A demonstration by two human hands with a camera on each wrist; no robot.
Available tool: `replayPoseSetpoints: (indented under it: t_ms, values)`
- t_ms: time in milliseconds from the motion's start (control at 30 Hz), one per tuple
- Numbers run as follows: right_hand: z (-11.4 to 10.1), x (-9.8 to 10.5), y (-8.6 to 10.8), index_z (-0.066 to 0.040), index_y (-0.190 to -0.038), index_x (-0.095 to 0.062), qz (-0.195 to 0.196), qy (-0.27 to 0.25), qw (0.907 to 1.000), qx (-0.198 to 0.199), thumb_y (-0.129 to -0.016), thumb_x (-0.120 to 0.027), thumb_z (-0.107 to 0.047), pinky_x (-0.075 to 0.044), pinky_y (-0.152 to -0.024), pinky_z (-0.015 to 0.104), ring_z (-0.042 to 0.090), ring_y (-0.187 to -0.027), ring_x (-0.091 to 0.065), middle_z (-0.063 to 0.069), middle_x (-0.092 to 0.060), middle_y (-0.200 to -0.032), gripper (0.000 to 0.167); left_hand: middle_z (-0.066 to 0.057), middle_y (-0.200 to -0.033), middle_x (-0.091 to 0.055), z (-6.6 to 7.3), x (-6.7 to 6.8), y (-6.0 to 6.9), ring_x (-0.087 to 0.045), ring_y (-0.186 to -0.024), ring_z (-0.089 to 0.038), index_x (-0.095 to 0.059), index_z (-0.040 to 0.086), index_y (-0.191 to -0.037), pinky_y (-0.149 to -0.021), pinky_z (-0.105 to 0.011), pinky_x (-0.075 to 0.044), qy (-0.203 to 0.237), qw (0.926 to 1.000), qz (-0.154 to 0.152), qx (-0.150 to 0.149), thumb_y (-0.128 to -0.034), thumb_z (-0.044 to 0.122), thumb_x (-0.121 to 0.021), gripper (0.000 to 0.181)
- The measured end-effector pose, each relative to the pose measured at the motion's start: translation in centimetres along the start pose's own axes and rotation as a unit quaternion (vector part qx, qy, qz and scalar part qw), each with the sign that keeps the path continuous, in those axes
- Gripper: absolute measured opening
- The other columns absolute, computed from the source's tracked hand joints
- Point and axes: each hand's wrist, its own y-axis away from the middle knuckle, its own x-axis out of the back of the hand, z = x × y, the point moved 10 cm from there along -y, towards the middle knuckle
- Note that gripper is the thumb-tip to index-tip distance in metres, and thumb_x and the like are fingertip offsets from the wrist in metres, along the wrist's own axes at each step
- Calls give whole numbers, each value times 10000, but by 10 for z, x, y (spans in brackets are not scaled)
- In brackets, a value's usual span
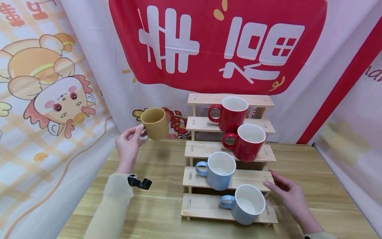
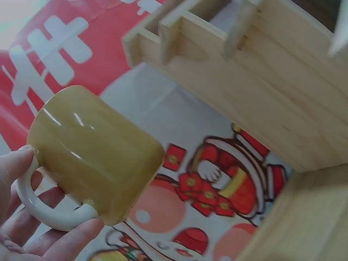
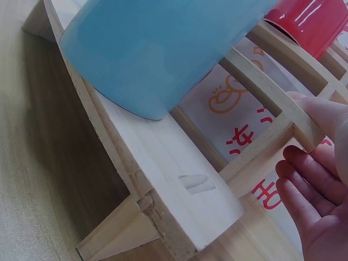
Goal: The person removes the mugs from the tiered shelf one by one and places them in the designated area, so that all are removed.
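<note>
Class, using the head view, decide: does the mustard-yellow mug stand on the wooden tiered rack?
No, the left hand holds the mustard-yellow mug by its handle, to the left of the wooden tiered rack.

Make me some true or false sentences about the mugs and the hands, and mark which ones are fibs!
1. The left hand holds the mustard-yellow mug by its handle. True.
2. That handle is red. False: it is white.
3. The lower red mug stands on a higher shelf than both light-blue mugs. True.
4. The right hand holds a red mug. False: it pinches the right end of a shelf on the wooden rack.
5. The handles of all four mugs on the rack point to the left in the head view. True.
</note>
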Motion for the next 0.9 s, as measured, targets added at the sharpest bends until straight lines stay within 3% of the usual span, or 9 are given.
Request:
replayPoseSetpoints:
  t_ms: [200,433,633,900]
  values:
    - [4,0,-1,-72,-1472,-535,25,17,10000,-49,-907,-802,-346,-499,-840,99,-137,-1049,-548,-74,-592,-1358,682,-222,-1091,-726,-34,11,3,-727,-957,-323,-738,-13,-1041,-800,-406,-604,-133,9996,135,201,-867,219,-838,307]
    - [2,0,0,-61,-1462,-544,56,-80,9999,55,-913,-800,-315,-500,-851,104,-126,-1064,-550,-130,-602,-1326,657,-178,-1047,-747,-65,19,7,-731,-928,-320,-721,-56,-1082,-795,-414,-607,-296,9990,242,228,-888,221,-821,353]
    - [3,0,1,-60,-1462,-544,58,-37,10000,-9,-922,-790,-329,-494,-850,96,-117,-1044,-564,-90,-588,-1343,652,-152,-1055,-750,-93,25,10,-722,-957,-306,-719,-37,-1087,-849,-437,-594,-331,9977,363,470,-883,251,-826,369]
    - [5,0,0,-72,-1463,-545,65,-100,9999,-59,-920,-791,-329,-492,-854,96,-111,-1049,-562,-156,-586,-1317,649,-180,-1128,-727,-126,30,16,-714,-989,-289,-713,-14,-1120,-910,-470,-570,-461,9941,559,806,-895,244,-817,357]
